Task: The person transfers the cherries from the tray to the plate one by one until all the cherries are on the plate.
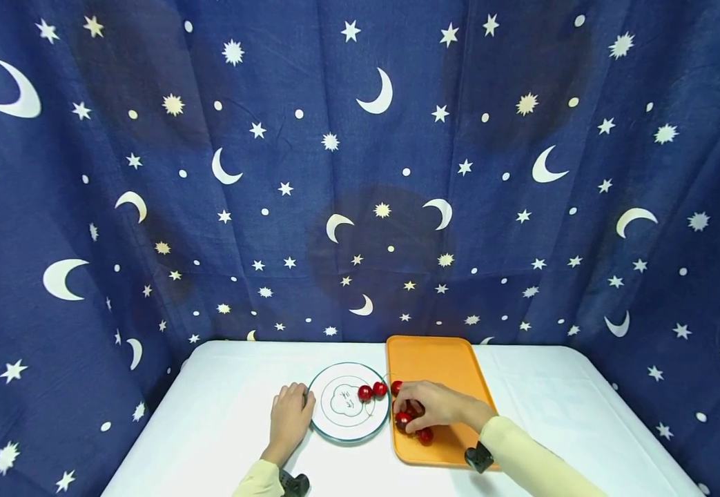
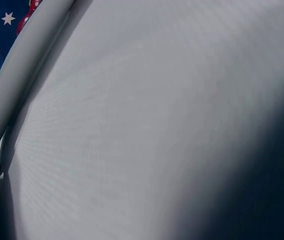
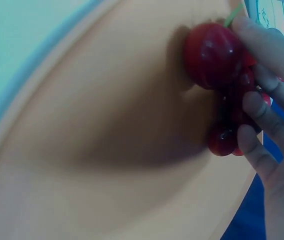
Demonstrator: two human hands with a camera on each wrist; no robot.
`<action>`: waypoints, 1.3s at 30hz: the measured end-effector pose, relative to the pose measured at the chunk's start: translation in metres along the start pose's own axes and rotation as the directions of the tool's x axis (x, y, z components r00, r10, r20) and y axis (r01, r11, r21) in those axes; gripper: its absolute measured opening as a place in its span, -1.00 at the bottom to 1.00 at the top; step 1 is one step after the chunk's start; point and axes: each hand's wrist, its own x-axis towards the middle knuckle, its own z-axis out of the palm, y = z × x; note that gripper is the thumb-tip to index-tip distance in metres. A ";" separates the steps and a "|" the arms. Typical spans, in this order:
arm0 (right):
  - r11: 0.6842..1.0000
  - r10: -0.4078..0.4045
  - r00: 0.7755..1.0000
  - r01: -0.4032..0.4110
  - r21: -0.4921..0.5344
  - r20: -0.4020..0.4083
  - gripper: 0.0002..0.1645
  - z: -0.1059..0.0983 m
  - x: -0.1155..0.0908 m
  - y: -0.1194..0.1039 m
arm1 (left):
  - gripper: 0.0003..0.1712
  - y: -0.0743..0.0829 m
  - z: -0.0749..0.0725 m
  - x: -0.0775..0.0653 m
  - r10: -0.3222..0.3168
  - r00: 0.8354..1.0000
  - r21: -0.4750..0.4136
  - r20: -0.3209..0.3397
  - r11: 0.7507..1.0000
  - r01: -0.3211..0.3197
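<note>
"What's held?"
"Glossy, round cherries (image 3: pixel 213 57) on a smooth orange tray (image 1: pixel 437 360); the right hand (image 1: pixel 432 404) curls its fingers around some."
"And around?"
"Flat tray stretches beyond those fingers to rounded corners; leftward, the left hand (image 1: pixel 290 416) touches a circular plate (image 1: pixel 338 429), fingers relaxed."

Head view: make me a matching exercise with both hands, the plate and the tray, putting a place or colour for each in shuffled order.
Column one
1. left hand
2. right hand
3. plate
4. tray

Column two
A. orange, flat and rectangular
B. at the plate's left edge
C. round and white, with a dark rim line
D. at the cherries on the tray

Pairs: 1-B, 2-D, 3-C, 4-A
</note>
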 end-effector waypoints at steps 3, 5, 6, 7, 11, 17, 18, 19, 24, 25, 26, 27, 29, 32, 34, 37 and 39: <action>1.000 0.001 1.000 -0.001 0.000 0.008 -0.65 0.000 -0.001 -0.001 | -0.77 -0.001 0.001 0.000 -0.001 1.000 0.001 -0.011 1.000 0.001; 1.000 0.009 1.000 -0.009 0.000 0.012 -0.65 0.000 -0.001 -0.001 | -0.77 -0.001 0.001 0.000 0.005 1.000 -0.002 -0.018 1.000 -0.005; 1.000 0.014 1.000 -0.014 0.000 0.012 -0.65 0.000 -0.001 -0.001 | -0.77 -0.001 0.001 0.000 0.005 1.000 -0.005 -0.017 1.000 -0.005; 1.000 0.019 1.000 -0.019 0.000 0.012 -0.65 0.000 0.000 -0.001 | -0.77 -0.001 0.001 0.000 0.006 1.000 -0.006 -0.015 1.000 -0.006; 1.000 0.021 1.000 -0.021 0.022 0.012 -0.66 -0.001 0.000 -0.001 | -0.79 0.000 0.000 0.000 0.008 1.000 -0.006 -0.004 1.000 -0.008; 0.996 -0.013 0.999 0.017 0.091 -0.048 -0.66 -0.003 0.002 -0.001 | -0.79 0.000 -0.001 -0.001 0.004 1.000 -0.003 0.006 1.000 -0.004; 0.996 -0.019 0.997 0.025 0.091 -0.069 -0.66 -0.003 0.003 -0.001 | -0.79 -0.001 -0.001 0.000 0.004 1.000 -0.002 0.006 1.000 -0.004; 0.996 -0.020 0.996 0.028 0.089 -0.089 -0.66 -0.004 0.004 -0.001 | -0.79 -0.001 -0.001 0.000 0.003 1.000 -0.001 0.005 1.000 -0.003; 1.000 -0.005 0.983 0.009 0.023 -0.181 -0.66 -0.002 0.012 -0.003 | -0.79 -0.001 0.000 0.001 -0.006 1.000 -0.003 0.005 1.000 0.006; 1.000 -0.003 0.981 0.005 0.007 -0.195 -0.66 -0.001 0.014 -0.003 | -0.79 -0.001 0.000 0.001 -0.008 1.000 -0.004 0.006 1.000 0.008; 1.000 0.001 0.978 -0.003 -0.010 -0.209 -0.65 0.000 0.015 -0.003 | -0.79 -0.001 0.000 0.001 -0.010 1.000 -0.005 0.006 1.000 0.010; 1.000 0.003 0.975 -0.009 -0.029 -0.223 -0.65 0.001 0.017 -0.004 | -0.79 0.000 0.000 0.001 -0.009 1.000 -0.006 0.007 1.000 0.009; 0.998 0.006 0.969 -0.021 -0.058 -0.246 -0.64 0.004 0.020 -0.004 | -0.79 0.000 -0.001 0.001 -0.007 1.000 -0.006 0.010 1.000 0.008; 0.995 0.025 0.965 -0.050 -0.089 -0.262 -0.64 0.008 0.024 -0.005 | -0.79 0.001 -0.001 0.000 -0.009 1.000 -0.007 0.015 1.000 0.009; 0.992 0.043 0.964 -0.072 -0.101 -0.263 -0.63 0.011 0.026 -0.006 | -0.79 0.001 -0.001 0.000 -0.013 1.000 -0.006 0.015 1.000 0.013; 0.988 0.075 0.962 -0.106 -0.109 -0.261 -0.61 0.014 0.029 -0.008 | -0.78 0.001 -0.002 0.000 -0.012 1.000 -0.004 0.007 1.000 0.012; 0.986 0.086 0.962 -0.119 -0.114 -0.261 -0.60 0.015 0.030 -0.008 | -0.78 0.001 -0.002 -0.001 -0.013 1.000 -0.005 0.004 1.000 0.013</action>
